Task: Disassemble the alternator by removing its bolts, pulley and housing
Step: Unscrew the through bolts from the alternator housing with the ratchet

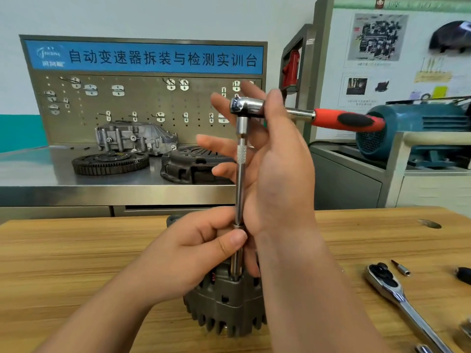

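The alternator (pixel 226 301) is sitting on the wooden worktop (pixel 76 263) with an extension bar (pixel 240 179) standing upright on its top. The left hand (pixel 193 250) is pinching the bar's lower end between thumb and fingers. The right hand (pixel 277 169) is resting its thumb across the neck of the red-handled ratchet (pixel 249 107) up top, fingers spread straight behind the bar.

Two ratchets (pixel 349 121) (pixel 382 278), one alternator (pixel 229 301), two hands (pixel 193 248) (pixel 275 159)
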